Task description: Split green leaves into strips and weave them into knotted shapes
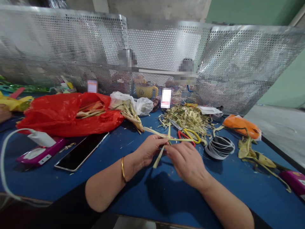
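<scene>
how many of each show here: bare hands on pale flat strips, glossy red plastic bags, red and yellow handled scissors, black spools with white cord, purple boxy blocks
Left hand and right hand on pale flat strips: 2
Red plastic bag: 1
Scissors: 1
Spool: 1
Purple block at left, another cut off at right: 2
Total: 7

scissors (183,130) before shavings (188,118), spool (219,149) to their right, plant strips (169,138) to their left, phone (82,152) before bag (53,111)

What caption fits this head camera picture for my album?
Left hand and right hand hold crossed strips over a blue table, near scissors.
</scene>
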